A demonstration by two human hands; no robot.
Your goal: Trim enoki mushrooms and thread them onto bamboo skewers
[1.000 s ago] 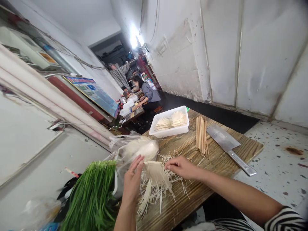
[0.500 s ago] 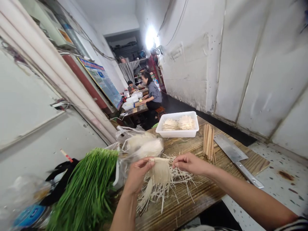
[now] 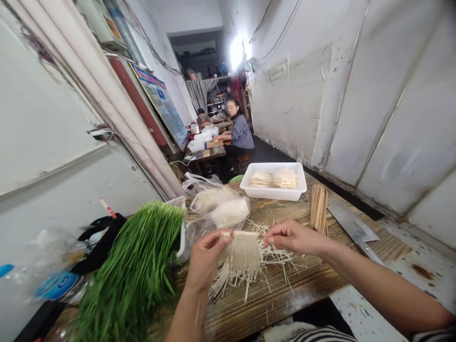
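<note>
My left hand (image 3: 209, 251) pinches the left end of a bunch of thin pale strips (image 3: 245, 251) that look like shredded tofu skin or noodles. The bunch hangs like a fringe from a rolled, level top edge. Just beyond its right end is my right hand (image 3: 290, 237), thumb and fingers pressed together. Whatever lies in that pinch is too small to make out. Beneath both hands, a loose heap of pale strips (image 3: 281, 258) spreads over the wooden table (image 3: 245, 304).
Behind my hands stand a plastic bag of pale food (image 3: 228, 209) and a white tub (image 3: 272, 192) with skewered pale strips. Bamboo skewers (image 3: 318, 209) and a cleaver (image 3: 351, 221) lie right; green chives (image 3: 135, 270) lie left. A person (image 3: 240, 133) sits farther back.
The view has shifted, so most things sit a little farther right. Both hands keep nearly the same pose, and the fringe now looks wider. The person behind has turned the head.
</note>
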